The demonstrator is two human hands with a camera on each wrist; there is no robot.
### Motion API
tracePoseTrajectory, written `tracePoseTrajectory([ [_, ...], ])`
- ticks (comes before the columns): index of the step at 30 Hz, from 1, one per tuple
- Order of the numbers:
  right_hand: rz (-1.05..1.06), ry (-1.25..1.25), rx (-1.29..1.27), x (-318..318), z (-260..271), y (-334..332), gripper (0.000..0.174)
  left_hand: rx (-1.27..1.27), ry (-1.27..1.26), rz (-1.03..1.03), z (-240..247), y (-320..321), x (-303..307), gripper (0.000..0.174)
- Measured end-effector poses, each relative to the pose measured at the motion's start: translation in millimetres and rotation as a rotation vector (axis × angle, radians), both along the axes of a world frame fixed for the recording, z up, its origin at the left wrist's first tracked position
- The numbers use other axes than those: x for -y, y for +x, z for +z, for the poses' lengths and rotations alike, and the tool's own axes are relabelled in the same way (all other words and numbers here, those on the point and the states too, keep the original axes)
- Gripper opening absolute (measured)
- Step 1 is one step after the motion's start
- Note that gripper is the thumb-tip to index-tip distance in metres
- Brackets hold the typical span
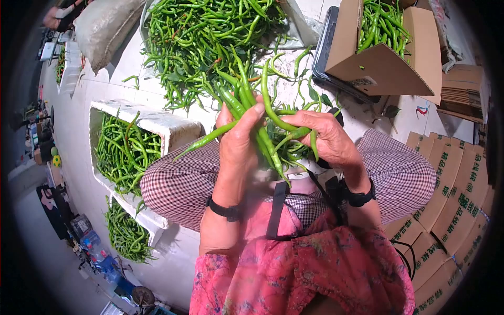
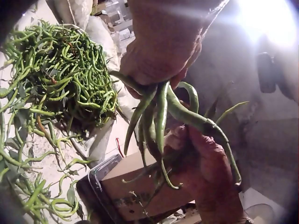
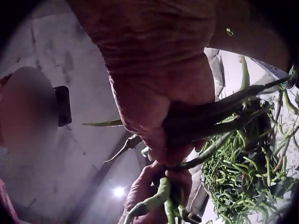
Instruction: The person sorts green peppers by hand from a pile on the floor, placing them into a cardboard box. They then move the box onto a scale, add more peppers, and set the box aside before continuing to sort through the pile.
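My left hand [image 1: 237, 142] grips a bunch of long green chili peppers [image 1: 240, 102], thumb laid across them, their ends sticking out above and below the fist. Close beside it, my right hand [image 1: 329, 140] pinches a few more chili peppers [image 1: 298, 132] between thumb and fingers. In the left wrist view, several peppers [image 2: 161, 116] hang down out of the left hand [image 2: 161, 56], with the right hand [image 2: 210, 163] just below. The right wrist view has the right hand [image 3: 159, 107] in shadow, peppers crossing its palm, near the left hand [image 3: 142, 191].
A big heap of chili peppers [image 1: 194, 47] lies ahead on an opened sack. To the left stand white foam boxes [image 1: 181, 128] of peppers. At the front right, a cardboard box [image 1: 388, 71] with peppers rests on a black scale [image 1: 323, 58]. Flattened cartons [image 1: 446, 194] cover the right side.
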State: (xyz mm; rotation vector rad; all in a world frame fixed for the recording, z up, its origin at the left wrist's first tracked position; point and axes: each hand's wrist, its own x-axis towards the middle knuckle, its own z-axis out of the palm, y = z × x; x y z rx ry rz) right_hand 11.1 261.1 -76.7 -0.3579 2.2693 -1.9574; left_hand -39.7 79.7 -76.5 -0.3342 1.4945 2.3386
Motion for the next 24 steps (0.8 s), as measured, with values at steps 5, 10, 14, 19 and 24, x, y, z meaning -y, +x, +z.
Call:
tracePoseTrajectory([
  [5, -0.182, 0.022, 0.249, 0, -13, -3, 0.034, 0.001, -0.055, 0.011, 3, 0, 0, 0.031],
  [10, -0.215, -1.011, 0.721, -1, -43, -5, 0.033, 0.022, -0.125, -0.219, -11, 5, -10, 0.037],
  [14, -0.243, -1.187, 0.713, 17, -71, 1, 0.028, -0.244, -0.507, -0.375, -30, 12, -19, 0.044],
  [19, -0.025, -1.378, 0.746, 2, -82, -9, 0.044, -0.185, -0.346, -0.326, -17, 4, -9, 0.036],
  [24, -0.103, -1.404, 0.658, -15, -82, -14, 0.053, 0.000, -0.164, -0.230, -12, -5, 2, 0.038],
])
